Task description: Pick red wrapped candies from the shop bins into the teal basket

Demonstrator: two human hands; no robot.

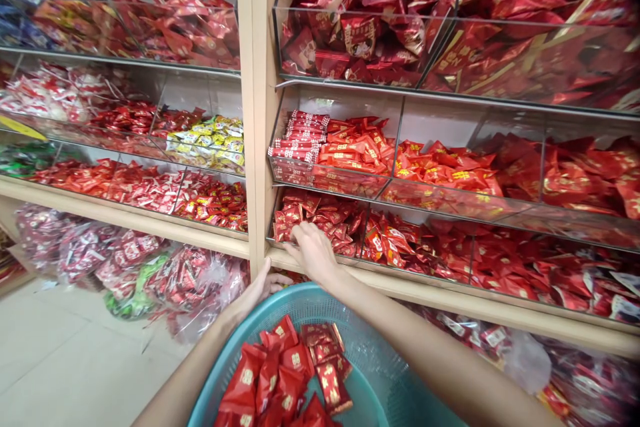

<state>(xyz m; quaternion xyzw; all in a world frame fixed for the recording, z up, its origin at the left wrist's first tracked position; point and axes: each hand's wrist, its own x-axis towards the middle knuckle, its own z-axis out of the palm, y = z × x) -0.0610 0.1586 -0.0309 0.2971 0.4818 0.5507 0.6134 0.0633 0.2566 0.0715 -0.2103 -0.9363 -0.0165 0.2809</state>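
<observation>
My right hand reaches over the front edge of a lower bin at the left end of the right-hand shelves. Its fingers are bent together beside small dark-red wrapped candies; whatever is between the fingertips is hidden. Just below the wooden shelf edge is my left hand, thumb and fingers apart, partly behind the basket rim. Between my forearms stands a teal plastic basket. Inside it, larger bright-red packets lie to the left, and dark-red and gold candies lie to the right.
A wooden upright separates two shelf units. Clear-fronted bins hold red packets, yellow-and-white packets and other sweets. Plastic bags of candy rest below the left shelves, by the tiled floor. More bags sit at lower right.
</observation>
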